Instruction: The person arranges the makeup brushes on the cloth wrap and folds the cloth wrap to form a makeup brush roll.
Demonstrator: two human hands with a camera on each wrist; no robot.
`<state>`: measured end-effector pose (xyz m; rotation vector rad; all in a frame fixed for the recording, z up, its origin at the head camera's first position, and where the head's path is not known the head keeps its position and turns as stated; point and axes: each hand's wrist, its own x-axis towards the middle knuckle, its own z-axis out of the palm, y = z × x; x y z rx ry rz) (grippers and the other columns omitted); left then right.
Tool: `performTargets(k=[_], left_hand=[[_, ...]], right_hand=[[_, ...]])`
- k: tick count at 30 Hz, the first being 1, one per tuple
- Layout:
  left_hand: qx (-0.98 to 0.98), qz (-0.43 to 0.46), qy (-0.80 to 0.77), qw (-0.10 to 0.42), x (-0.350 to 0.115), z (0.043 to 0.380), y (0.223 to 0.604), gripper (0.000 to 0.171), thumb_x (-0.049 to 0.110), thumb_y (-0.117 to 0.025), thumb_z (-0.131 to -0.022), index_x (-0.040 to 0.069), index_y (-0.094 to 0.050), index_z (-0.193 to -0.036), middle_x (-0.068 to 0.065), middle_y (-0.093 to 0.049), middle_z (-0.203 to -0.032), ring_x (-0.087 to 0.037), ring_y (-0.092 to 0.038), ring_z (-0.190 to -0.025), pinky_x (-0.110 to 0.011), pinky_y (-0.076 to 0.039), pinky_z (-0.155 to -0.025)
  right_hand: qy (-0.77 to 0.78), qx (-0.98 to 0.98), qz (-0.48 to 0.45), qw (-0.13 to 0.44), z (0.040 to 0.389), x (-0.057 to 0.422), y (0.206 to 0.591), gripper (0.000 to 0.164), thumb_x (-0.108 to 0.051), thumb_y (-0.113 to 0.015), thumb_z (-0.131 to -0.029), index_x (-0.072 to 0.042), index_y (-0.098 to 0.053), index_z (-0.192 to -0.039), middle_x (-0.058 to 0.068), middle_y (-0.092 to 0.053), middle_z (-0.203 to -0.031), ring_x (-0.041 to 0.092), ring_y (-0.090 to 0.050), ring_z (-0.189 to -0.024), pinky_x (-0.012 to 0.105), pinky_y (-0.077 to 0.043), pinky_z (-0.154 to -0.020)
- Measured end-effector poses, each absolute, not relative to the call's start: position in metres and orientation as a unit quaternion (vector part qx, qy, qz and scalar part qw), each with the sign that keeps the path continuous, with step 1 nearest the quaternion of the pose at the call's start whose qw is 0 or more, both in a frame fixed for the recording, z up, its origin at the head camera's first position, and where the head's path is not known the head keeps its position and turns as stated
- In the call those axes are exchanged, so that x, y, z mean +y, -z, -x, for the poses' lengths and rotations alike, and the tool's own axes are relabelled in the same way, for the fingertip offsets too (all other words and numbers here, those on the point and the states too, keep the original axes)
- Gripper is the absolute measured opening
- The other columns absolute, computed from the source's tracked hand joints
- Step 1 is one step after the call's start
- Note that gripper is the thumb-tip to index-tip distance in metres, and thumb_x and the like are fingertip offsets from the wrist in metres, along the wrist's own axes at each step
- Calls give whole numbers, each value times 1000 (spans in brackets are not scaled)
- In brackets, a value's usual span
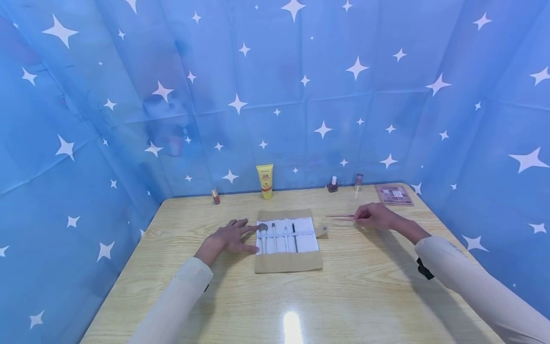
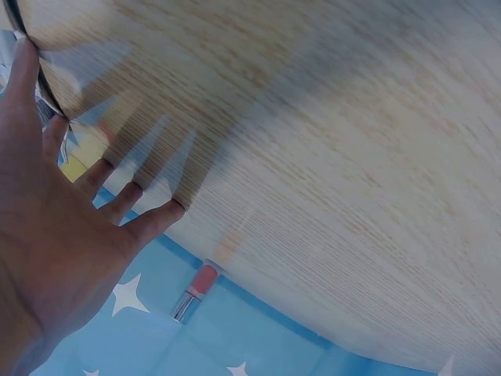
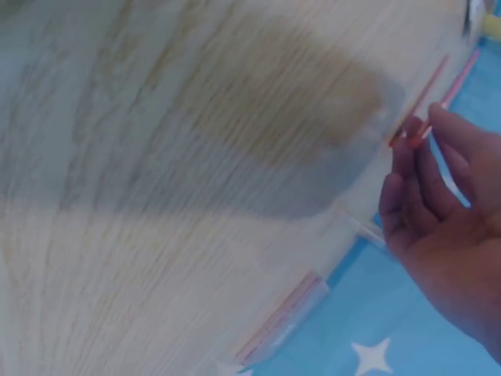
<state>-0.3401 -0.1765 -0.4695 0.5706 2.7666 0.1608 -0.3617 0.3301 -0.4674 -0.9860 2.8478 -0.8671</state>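
Observation:
A tan brush roll (image 1: pixel 288 263) lies unrolled at the table's middle. Its white inner panel carries several slim tools, among them a fluffy makeup brush (image 1: pixel 263 227) and a dark pencil (image 1: pixel 294 234). My left hand (image 1: pixel 234 236) rests at the roll's left edge, fingers spread and fairly straight, also seen in the left wrist view. To the right of the roll, my right hand (image 1: pixel 375 216) pinches one end of a thin reddish stick (image 1: pixel 337 216) between thumb and fingers. The stick points left, low over the table; its exact kind I cannot tell.
Along the table's back edge stand a small reddish bottle (image 1: pixel 216 197), a yellow tube (image 1: pixel 266 182), a dark nail polish bottle (image 1: pixel 333 185) and a small clear-bottomed tube (image 1: pixel 358 183). A flat makeup palette (image 1: pixel 394 195) lies at the back right. Blue star-patterned cloth (image 1: pixel 275 95) encloses the table.

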Motion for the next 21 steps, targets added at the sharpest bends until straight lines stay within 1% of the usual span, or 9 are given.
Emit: performTargets(k=[3, 6, 11, 14, 16, 19, 21], left_hand=[[966, -198, -57, 155, -177, 341, 470, 83, 77, -61, -88, 42, -38, -160, -6, -22, -172, -37, -17, -158, -69, -29, -118], [966, -198, -57, 155, -177, 341, 471, 83, 76, -61, -89, 42, -38, -160, -6, -21, -172, -38, -17, -158, -69, -28, -118], [966, -199, -58, 156, -178, 341, 471, 83, 76, -62, -89, 42, -38, -160, -7, -22, -172, -38, -17, -158, -69, -29, -118], [966, -198, -57, 156, -178, 341, 471, 83, 77, -62, -88, 42, -37, -160, -7, -22, -172, -38, -17, -158, -69, -28, -118], [966, -197, -56, 156, -178, 341, 471, 84, 77, -61, -88, 42, -37, -160, -7, -22, -172, -38, -17, -158, -68, -29, -118], [966, -196, -54, 156, -177, 341, 471, 84, 77, -61, -88, 42, -37, -161, -7, -21, -173, -38, -17, -158, -68, -28, -118], [966, -196, -54, 157, -177, 341, 471, 84, 77, -61, -88, 42, -37, -161, -6, -20, -173, -38, -16, -158, -68, -28, -118]], right_hand=[[295, 897, 328, -2, 360, 329, 461, 6, 0, -71, -97, 4, -73, -101, 8, -76, -91, 22, -72, -83, 32, -59, -76], [319, 890, 327, 1, 357, 326, 454, 11, -3, -71, -98, 6, -72, -105, 10, -77, -95, 27, -73, -88, 35, -61, -80], [347, 884, 315, 6, 355, 320, 445, 14, -5, -71, -99, 3, -74, -109, 11, -76, -102, 26, -72, -93, 28, -60, -80], [361, 885, 293, 15, 357, 316, 442, 17, -8, -71, -99, 3, -74, -112, 12, -76, -104, 26, -72, -95, 27, -59, -79], [376, 885, 273, 28, 357, 314, 440, 21, -11, -71, -100, 4, -73, -115, 12, -76, -106, 27, -72, -97, 29, -59, -82], [391, 885, 248, 40, 358, 308, 437, 27, -15, -71, -100, 5, -70, -119, 13, -75, -107, 28, -71, -99, 31, -59, -80], [403, 884, 230, 46, 359, 305, 435, 28, -19, -72, -100, 2, -70, -120, 13, -75, -109, 26, -71, -100, 31, -59, -82]])
